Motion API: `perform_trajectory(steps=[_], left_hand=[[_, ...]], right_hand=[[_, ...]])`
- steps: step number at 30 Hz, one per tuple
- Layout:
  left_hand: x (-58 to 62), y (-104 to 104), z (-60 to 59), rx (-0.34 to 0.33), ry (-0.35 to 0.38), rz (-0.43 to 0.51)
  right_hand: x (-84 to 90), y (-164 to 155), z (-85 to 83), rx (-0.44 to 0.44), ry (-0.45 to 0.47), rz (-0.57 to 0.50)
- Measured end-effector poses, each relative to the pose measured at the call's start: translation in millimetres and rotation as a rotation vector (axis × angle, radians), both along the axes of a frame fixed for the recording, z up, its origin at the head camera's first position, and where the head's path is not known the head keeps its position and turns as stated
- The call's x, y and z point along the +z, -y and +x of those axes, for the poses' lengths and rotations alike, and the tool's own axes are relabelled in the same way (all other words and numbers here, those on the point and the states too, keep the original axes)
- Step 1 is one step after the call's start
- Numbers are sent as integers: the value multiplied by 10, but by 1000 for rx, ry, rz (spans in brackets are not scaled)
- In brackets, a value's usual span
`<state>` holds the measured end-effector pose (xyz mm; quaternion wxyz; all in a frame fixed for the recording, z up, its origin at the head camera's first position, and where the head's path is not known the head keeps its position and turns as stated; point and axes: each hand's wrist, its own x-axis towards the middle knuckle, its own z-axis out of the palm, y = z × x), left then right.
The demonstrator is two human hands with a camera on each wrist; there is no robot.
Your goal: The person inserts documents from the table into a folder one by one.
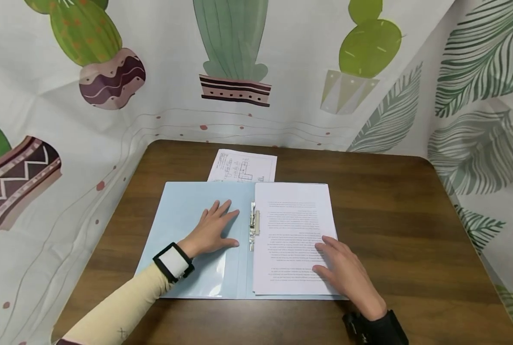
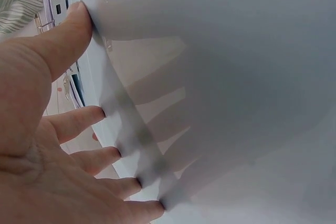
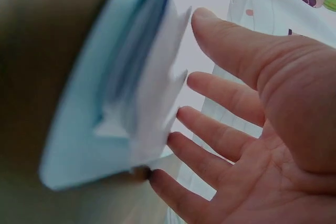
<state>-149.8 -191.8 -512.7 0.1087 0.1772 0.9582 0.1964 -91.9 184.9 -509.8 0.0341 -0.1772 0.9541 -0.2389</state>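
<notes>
A light blue folder (image 1: pixel 187 201) lies spread wide on the table. Its metal clip (image 1: pixel 254 225) runs along the spine, beside a stack of printed paper (image 1: pixel 295 239) on the right side. My left hand (image 1: pixel 213 230) rests on the inside of the left cover, fingers spread; in the left wrist view its fingertips touch the glossy cover (image 2: pixel 252 103). Over the right edge of the stack is my right hand (image 1: pixel 347 268), with its fingers loosely extended. The right wrist view has those fingertips right at the edges of the sheets (image 3: pixel 152 93).
A loose sheet with line drawings (image 1: pixel 243 165) sticks out from behind the folder's top edge. The brown wooden table (image 1: pixel 385 215) extends to both sides. Behind it hangs a cloth (image 1: pixel 295 57) printed with cacti and leaves.
</notes>
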Motion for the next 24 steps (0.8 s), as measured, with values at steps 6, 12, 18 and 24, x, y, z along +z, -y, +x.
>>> perform_trajectory(steps=[6, 12, 18, 24], left_hand=[[-7, 22, 17, 0, -3, 17], [-45, 42, 23, 3, -16, 24], [-61, 53, 35, -3, -28, 25], [-60, 76, 36, -13, -57, 33]], right_hand=[[198, -99, -192, -46, 41, -71], [358, -373, -548, -128, -7, -130], [511, -620, -834, -180, -4, -161], [547, -685, -1011, -181, 6, -196]])
